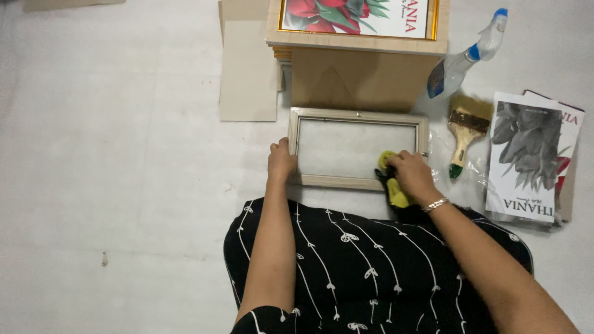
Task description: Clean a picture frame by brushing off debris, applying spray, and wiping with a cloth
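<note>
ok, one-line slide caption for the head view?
Left hand steadies a wooden picture frame on the floor while the right hand presses a yellow cloth on its glass.

Bright, even light; slightly soft focus.

Both arms stretched fwd; left hand lies flat, fingers together, while right hand is curled in a grip, wrist bent.
</note>
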